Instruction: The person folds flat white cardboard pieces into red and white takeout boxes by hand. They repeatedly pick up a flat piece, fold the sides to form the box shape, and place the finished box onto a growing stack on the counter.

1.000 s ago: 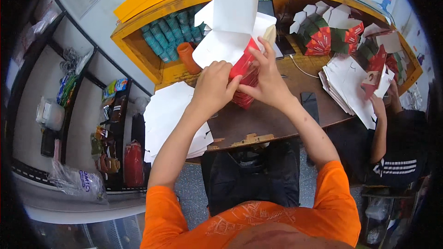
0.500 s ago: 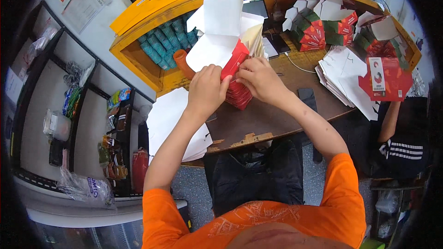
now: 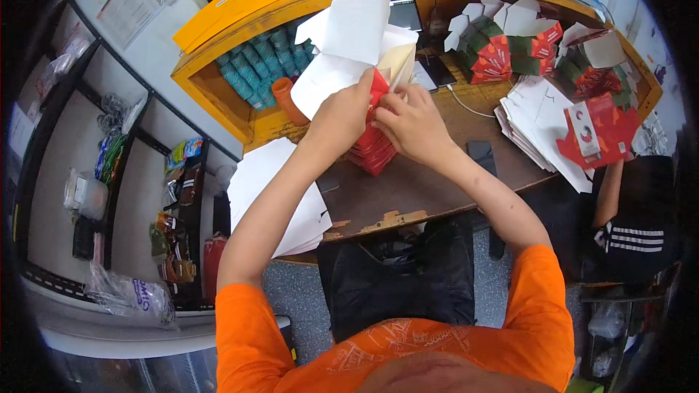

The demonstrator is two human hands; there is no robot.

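In front of me a folded carton, white inside and red outside, stands with its white flaps raised on top of a tight stack of red cartons. My left hand is closed on the carton's near left side, its fingers at the red corner. At the right side of that same corner, my right hand pinches the red edge between bent fingers. The fingers partly hide the corner. Cream-coloured inner layers of the stacked cartons show just behind my right hand.
Flat white carton blanks lie left, more blanks right. Folded red-green cartons stand at the back. A co-worker's arm holds up a red carton. Teal rolls, an orange tube and a phone sit around.
My left hand has turned and slid up along the red corner, and my right fingers have shifted on the edge. The co-worker's red carton has tilted and moved slightly.
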